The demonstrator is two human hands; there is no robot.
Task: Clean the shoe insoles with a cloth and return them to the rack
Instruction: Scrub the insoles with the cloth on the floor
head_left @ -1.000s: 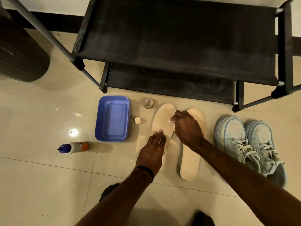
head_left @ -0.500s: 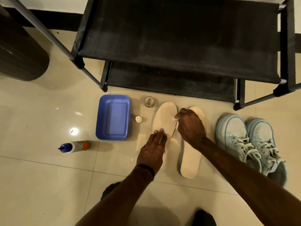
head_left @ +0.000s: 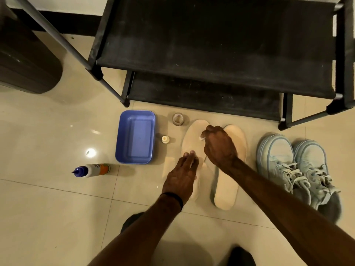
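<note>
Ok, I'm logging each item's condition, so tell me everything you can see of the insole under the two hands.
The left insole is pale beige, flat and foam-like, with a rounded toe end. It lies on the tiled floor, toe toward the rack, beside the other insole. The left hand presses its middle with straight fingers, hiding the heel part. The right hand holds a small white cloth against its toe area. No stains are discernible.

Two beige insoles (head_left: 226,181) flat on floor before black rack (head_left: 211,54)
</note>
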